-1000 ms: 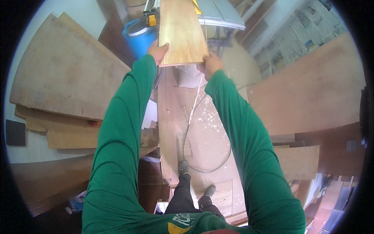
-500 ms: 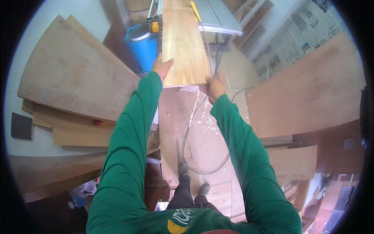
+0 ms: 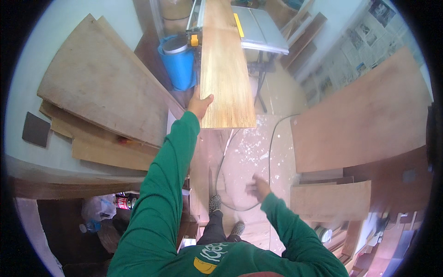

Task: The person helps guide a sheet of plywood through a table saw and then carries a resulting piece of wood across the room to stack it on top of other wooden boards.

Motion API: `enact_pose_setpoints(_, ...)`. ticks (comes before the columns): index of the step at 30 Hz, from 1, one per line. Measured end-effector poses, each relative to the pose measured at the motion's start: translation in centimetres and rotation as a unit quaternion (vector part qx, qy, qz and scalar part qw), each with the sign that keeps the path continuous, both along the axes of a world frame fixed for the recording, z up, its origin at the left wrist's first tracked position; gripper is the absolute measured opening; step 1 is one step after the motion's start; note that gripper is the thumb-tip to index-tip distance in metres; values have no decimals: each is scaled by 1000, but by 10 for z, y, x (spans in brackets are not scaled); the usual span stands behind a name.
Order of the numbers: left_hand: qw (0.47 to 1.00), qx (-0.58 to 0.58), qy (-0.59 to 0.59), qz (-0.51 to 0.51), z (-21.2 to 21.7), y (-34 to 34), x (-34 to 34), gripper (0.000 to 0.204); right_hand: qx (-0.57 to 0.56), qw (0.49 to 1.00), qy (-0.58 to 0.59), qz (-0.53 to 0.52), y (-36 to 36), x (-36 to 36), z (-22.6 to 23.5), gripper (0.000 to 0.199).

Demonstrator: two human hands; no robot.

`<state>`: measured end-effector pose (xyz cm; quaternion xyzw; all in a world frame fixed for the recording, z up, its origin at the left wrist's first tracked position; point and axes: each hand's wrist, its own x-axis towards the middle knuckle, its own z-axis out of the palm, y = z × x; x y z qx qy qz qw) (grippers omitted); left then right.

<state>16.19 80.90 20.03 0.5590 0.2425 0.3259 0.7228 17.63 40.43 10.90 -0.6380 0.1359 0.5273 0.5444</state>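
A long pale wooden board point(image 3: 227, 83) stretches away from me, its far part lying over a table saw point(image 3: 263, 28). On its left edge, close to the near end, my left hand point(image 3: 200, 105) is closed, thumb on top and the other fingers hidden beneath. My right hand point(image 3: 261, 187) hangs lower and to the right, apart from the board. Motion blurs its fingers, but they look spread with nothing in them. A yellow strip point(image 3: 238, 25) shows beside the board's right edge at the saw.
A blue bin point(image 3: 178, 67) stands left of the saw. Large plywood sheets point(image 3: 106, 83) lean along the left wall, and another big panel point(image 3: 360, 120) leans at right. A dark cable point(image 3: 270, 152) loops across the paint-spotted floor point(image 3: 244, 161) near my feet.
My right hand has let go of the board's near right corner and dropped down toward me. The board's near end has come closer, with my left hand still on its left edge.
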Motion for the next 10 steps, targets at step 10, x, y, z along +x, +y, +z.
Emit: enact_pose_setpoints(10, 998, 55, 0, -18, 1, -45, -29, 70, -284, 870, -84, 394, -233, -48, -55, 64)
